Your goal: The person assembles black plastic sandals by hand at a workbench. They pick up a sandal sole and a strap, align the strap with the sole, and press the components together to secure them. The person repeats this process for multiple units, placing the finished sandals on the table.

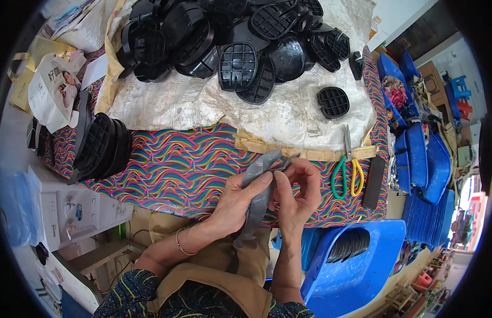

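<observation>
Between my hands, above the table's near edge, is a long floppy strip of thin dark-grey sheet material (255, 213). My left hand (231, 205) is closed on its middle, thumb on top, while the lower end hangs toward my lap. With thumb and fingers pinched together, my right hand (298, 192) grips the strip's upper right edge. A small dark tip sticks out above those fingers; what it belongs to is hidden. Scissors (347, 169) with one green and one yellow handle lie right of my right hand, beside a dark flat block (373, 183).
Black moulded, grid-patterned pieces (238, 66) heap on a whitish sheet (172, 106) at the back; one piece (333, 102) lies apart. More stand stacked (103, 146) at left on the patterned tablecloth (177, 164). A blue tub (383, 249) holding black pieces stands at lower right.
</observation>
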### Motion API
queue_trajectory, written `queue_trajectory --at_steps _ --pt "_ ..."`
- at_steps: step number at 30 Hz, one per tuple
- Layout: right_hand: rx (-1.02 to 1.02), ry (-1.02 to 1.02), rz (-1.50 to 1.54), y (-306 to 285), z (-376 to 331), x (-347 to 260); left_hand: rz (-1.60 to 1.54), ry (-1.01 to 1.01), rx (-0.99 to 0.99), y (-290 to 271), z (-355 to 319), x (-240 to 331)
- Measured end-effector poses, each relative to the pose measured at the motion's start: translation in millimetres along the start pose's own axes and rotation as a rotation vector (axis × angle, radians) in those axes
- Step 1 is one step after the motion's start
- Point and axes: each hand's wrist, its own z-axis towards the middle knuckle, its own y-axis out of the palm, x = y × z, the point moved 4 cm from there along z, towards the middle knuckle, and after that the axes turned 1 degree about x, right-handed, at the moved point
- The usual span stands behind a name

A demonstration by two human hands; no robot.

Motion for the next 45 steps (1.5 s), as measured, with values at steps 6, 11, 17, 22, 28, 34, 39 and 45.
queue_trajectory --at_steps 6,11,17,22,28,34,39,45 --pt "-0.08 -0.271 -0.068 5.9 -2.2 -0.2 -0.025 -0.011 0.066 -5.2 3.0 3.4" --pt "-0.009 0.017 0.124 3.7 -9.8 7.5 -0.019 -0.016 0.081 -3.6 5.1 6.1" --pt "0.043 0.224 0.218 8.8 0.4 10.1 0.113 0.102 0.037 -4.5 3.7 0.1" --pt "-0.051 0.119 0.196 5.2 -12.0 22.4 -0.01 0.037 0.081 -3.9 5.8 5.3" --pt "-0.062 -0.302 -0.239 2.3 -17.9 7.0 -0.101 -0.023 0.185 -6.8 10.7 4.8" --pt "-0.2 -0.206 0.045 -2.1 -42.2 -4.6 -0.049 -0.001 0.146 -11.3 26.1 20.0" --pt "-0.436 0.203 0.018 -45.4 -119.5 15.3 -0.075 0.166 0.149 -11.2 46.1 65.8" --pt "-0.889 0.801 -0.789 -143.3 -277.5 111.6 -0.15 0.098 0.066 39.1 59.6 79.7"
